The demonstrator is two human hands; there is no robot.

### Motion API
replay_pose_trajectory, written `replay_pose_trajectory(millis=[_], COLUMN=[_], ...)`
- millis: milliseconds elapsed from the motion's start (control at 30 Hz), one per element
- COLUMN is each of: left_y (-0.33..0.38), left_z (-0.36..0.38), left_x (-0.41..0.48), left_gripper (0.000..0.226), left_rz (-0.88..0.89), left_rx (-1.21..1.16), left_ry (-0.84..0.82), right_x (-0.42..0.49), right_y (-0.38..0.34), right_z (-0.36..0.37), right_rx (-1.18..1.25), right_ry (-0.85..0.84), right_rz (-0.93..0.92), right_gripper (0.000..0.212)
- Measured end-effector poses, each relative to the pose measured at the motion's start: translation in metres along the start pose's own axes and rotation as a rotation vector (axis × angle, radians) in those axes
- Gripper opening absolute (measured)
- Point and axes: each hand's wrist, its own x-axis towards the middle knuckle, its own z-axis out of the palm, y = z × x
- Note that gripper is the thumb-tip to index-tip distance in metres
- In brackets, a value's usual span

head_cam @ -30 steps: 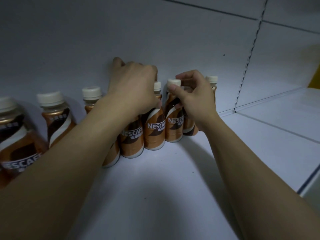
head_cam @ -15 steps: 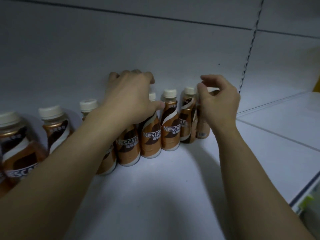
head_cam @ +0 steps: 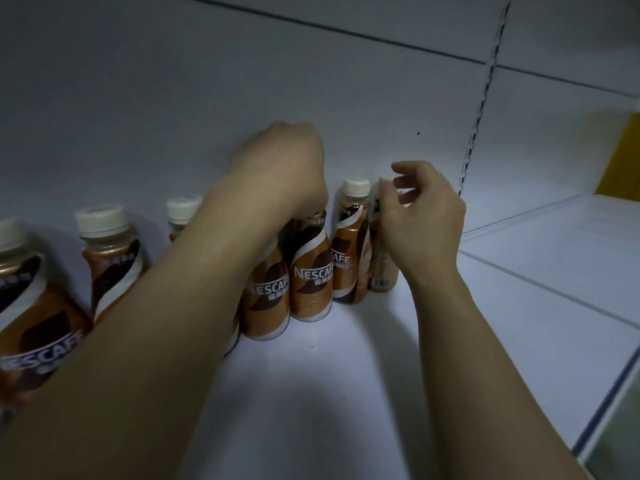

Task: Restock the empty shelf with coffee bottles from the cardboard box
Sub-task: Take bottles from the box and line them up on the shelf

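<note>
The left hand (head_cam: pixel 280 171) is hiding its own fingers and the tops of two bottles (head_cam: pixel 310 275); the right hand (head_cam: pixel 426 230) is masking most of the end bottle (head_cam: pixel 382 273).

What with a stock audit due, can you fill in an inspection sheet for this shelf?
Surface: white metal shelf board, dimly lit, bottles standing at its rear.
Job's things: brown plastic coffee bottles with cream caps, upright in a row along the back panel; cardboard box not in view.
Clutter: nothing seen.
Hands: left hand curled over one mid-row bottle's top, hiding its cap; right hand at the rightmost bottle's neck, fingers loosely spread, grip unclear.
Cables: nothing seen.
Surroundings: white back panel with a slotted upright; yellow object at the right edge, too cropped to identify.
</note>
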Motion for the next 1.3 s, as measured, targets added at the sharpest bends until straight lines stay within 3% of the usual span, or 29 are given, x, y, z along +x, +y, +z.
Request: replay_pose_trajectory(millis=[133,267,433,667,767,967,1167,1300], left_y=[-0.005,-0.002,-0.003,0.015,0.023,0.026,0.025,0.022], left_z=[0.004,0.006,0.007,0.023,0.037,0.046,0.044,0.043], left_x=[0.003,0.002,-0.003,-0.002,0.001,0.003,0.003,0.003], left_gripper=[0.022,0.017,0.017,0.048,0.043,0.033,0.029,0.03], left_rz=[0.019,0.018,0.047,0.349,0.334,0.266,0.333,0.323], left_rx=[-0.041,-0.029,0.038,0.055,0.091,0.09,-0.144,-0.155], left_ry=[0.059,0.049,0.044,0.186,0.155,0.272,0.196,0.193], right_x=[-0.002,-0.002,0.022,0.03,0.023,0.022,0.021,0.022], right_y=[0.003,-0.001,-0.009,0.028,0.038,0.04,0.041,0.042], right_z=[0.006,0.005,0.007,-0.008,-0.009,-0.004,-0.004,-0.005], right_rx=[-0.055,-0.045,-0.015,0.011,0.059,0.081,0.044,0.021], right_ry=[-0.059,0.021,-0.011,-0.17,-0.271,-0.349,-0.313,-0.277], right_rz=[0.011,0.033,0.085,0.125,0.109,0.08,0.031,0.074], right_gripper=[0.041,0.039,0.039,0.051,0.053,0.042,0.04,0.043])
